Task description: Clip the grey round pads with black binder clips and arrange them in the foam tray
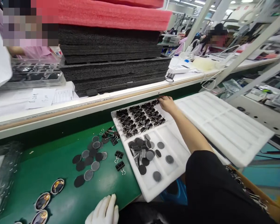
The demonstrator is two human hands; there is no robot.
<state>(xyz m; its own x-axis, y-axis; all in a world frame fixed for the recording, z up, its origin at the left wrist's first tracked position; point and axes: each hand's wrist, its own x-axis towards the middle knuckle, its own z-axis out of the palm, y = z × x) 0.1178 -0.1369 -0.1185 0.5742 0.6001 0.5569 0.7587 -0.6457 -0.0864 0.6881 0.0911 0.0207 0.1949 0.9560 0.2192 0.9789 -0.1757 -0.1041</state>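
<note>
My right hand (167, 104) is bare and reaches to the far edge of a white foam tray (151, 194). Its fingers are closed at a black binder clip (156, 101) at the end of the clip rows. Assembled clips (135, 119) fill the tray's far part in several rows. Dark round discs (150, 155) lie loose in its near part. My left hand (104, 210), in a white glove, rests on the green work surface with fingers stretched, holding nothing visible. Loose binder clips (120, 166) and more discs (88, 161) lie on the green surface.
Round framed lenses (43, 201) lie at the lower left, beside clear plastic packaging (7, 174). A second white foam tray (224, 124) is at the right, above a box of clips (247, 189). Black foam sheets (116, 68) are stacked behind the ledge. Other people sit beyond.
</note>
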